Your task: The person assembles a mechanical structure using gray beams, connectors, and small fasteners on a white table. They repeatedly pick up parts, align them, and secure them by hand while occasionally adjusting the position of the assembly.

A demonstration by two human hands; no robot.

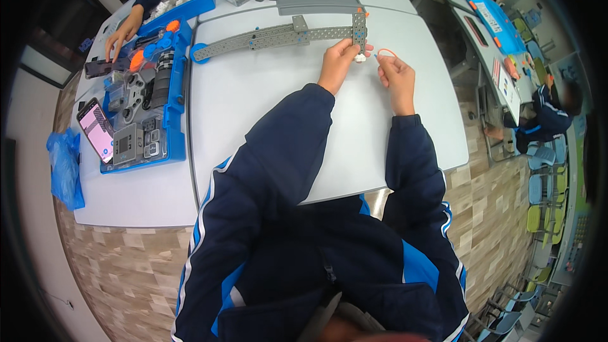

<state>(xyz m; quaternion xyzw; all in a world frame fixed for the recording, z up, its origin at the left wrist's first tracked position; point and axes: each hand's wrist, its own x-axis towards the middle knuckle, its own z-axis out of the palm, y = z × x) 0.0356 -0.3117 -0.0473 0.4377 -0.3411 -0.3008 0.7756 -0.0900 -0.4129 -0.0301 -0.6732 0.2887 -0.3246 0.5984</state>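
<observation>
Steadying left hand (340,65): closed on the lower part of the grey upright plate (360,23); from my remote seat it looks like the anchor for this step.
Pinching right hand (399,79): fingertips together on a thin, curved orange piece (386,49), just right of the plate; the two hands are near each other but apart.
Orange piece's end: a small blue bit (375,56) shows there; whether joined on or separate, I can't tell.
Long grey beam (278,37): meets the plate at its right end and runs left to the blue wheel (201,54), over the white table (272,120).
White part (360,58): at the plate's foot, beside the left fingers; I'd take care not to knock it loose.
Plate holes: small and close together, so I'd judge any fit here to need a square line-up.
Beam support: I'd let the table carry its weight, since that length could twist the plate in the left grip.
Right-hand pressure: light and straight; the curved piece may spring away if forced sideways.
</observation>
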